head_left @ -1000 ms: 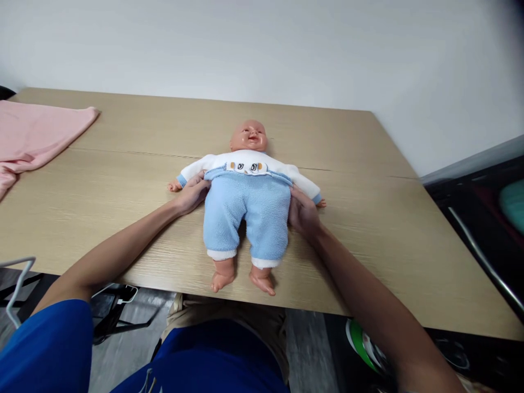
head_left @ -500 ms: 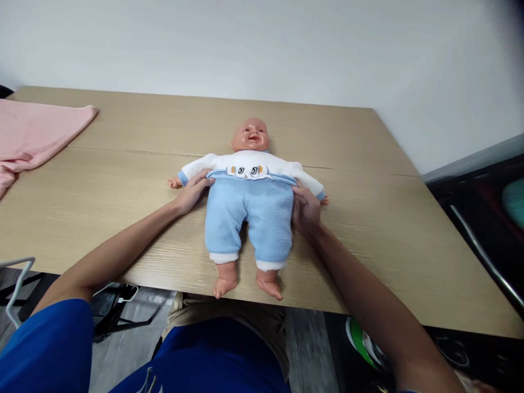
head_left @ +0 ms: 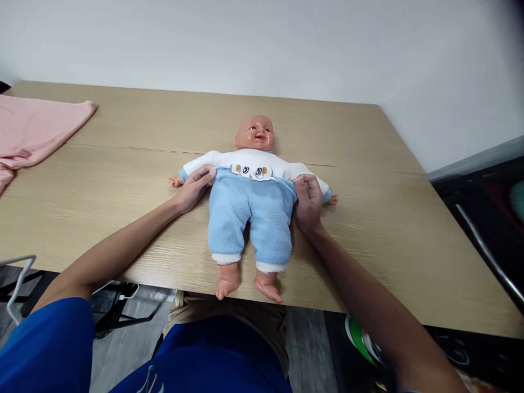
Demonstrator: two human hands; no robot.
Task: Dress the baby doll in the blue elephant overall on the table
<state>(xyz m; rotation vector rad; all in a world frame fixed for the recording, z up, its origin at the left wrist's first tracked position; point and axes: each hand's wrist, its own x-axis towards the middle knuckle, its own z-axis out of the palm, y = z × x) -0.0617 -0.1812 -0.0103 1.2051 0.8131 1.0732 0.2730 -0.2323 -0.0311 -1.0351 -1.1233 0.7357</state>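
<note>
A baby doll (head_left: 254, 132) lies on its back on the wooden table (head_left: 123, 174), feet toward me at the near edge. It wears a white top (head_left: 249, 160) and light blue fleece trousers (head_left: 249, 210). My left hand (head_left: 195, 186) pinches the trousers' waistband at the doll's left side. My right hand (head_left: 308, 201) grips the waistband on the other side, fingers curled round the fabric.
A pink cloth (head_left: 28, 131) lies at the table's far left. A white wire hanger (head_left: 18, 278) pokes in at the lower left. A black stand (head_left: 118, 305) is on the floor below the table. Dark furniture with a metal bar (head_left: 487, 251) stands to the right.
Both hands have drawn the waistband higher up the doll's body, over the lower part of the white top. The doll has slid slightly toward the table's near edge.
</note>
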